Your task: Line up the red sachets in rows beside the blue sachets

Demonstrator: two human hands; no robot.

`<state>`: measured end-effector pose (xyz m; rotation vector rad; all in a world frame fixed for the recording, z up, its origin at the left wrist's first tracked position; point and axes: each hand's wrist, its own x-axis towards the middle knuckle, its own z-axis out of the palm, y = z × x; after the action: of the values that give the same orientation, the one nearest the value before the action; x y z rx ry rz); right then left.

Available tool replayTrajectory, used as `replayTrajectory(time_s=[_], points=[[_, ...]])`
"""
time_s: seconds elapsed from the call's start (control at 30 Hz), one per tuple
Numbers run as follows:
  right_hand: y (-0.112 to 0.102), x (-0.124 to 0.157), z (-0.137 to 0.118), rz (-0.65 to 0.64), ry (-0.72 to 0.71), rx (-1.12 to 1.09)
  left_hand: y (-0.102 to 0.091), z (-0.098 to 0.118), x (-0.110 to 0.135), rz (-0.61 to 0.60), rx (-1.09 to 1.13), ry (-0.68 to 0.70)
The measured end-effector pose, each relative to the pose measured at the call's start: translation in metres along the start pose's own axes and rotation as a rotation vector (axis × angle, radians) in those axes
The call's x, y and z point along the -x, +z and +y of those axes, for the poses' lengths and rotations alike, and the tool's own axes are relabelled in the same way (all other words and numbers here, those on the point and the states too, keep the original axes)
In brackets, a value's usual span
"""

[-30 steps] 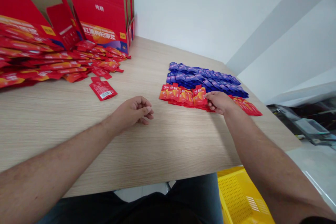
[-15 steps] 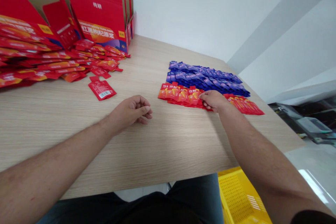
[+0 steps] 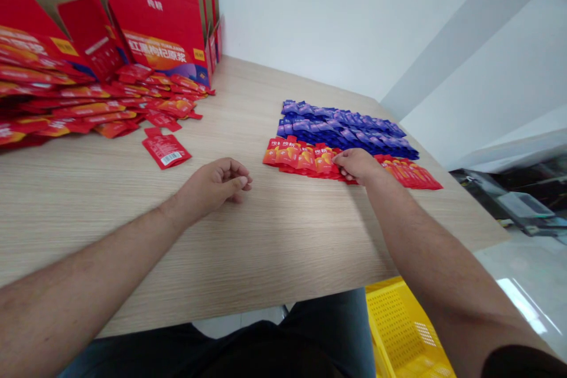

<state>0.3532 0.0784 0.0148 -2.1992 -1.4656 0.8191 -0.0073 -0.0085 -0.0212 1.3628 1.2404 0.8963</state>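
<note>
Two bare hands work at a pale wood-grain counter. At one o'clock, the curled fingers of the right hand rest on a row of red-orange sachets, though whether they pinch one cannot be told. That row lies against the near edge of a block of blue-purple sachets, and more red sachets continue it past the hand. At twelve o'clock the left hand, loosely curled and holding nothing, lies on the counter well apart from the row. A loose red sachet showing a barcode sits at eleven o'clock, just beside a heap of red sachets at ten o'clock. Behind them stand red cartons, marked 纯耕 in white, with 红黑枸杞原浆 on an orange band. A yellow plastic crate sits below the counter at five o'clock.
</note>
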Motion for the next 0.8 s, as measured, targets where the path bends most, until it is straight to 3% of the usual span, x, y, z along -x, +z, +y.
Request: replayTrajectory(time_s=[0.17, 0.27, 0.37, 0.53, 0.8], points=[[0.000, 0.000, 0.002, 0.004, -0.003, 0.022, -0.001, 0.005, -0.014, 0.064, -0.498, 0.181], [0.000, -0.002, 0.003, 0.008, -0.014, 0.038, 0.011, 0.009, -0.033, -0.020, -0.816, 0.299], [0.000, -0.005, 0.004, 0.005, -0.032, 0.047, 0.029, 0.012, -0.055, -0.096, -1.025, 0.294], [0.000, -0.008, 0.008, -0.010, -0.060, 0.049, 0.054, 0.011, -0.071, -0.078, -1.153, 0.255], [-0.001, -0.009, 0.006, -0.032, -0.084, 0.109, 0.070, 0.013, -0.045, -0.088, -1.139, 0.226]])
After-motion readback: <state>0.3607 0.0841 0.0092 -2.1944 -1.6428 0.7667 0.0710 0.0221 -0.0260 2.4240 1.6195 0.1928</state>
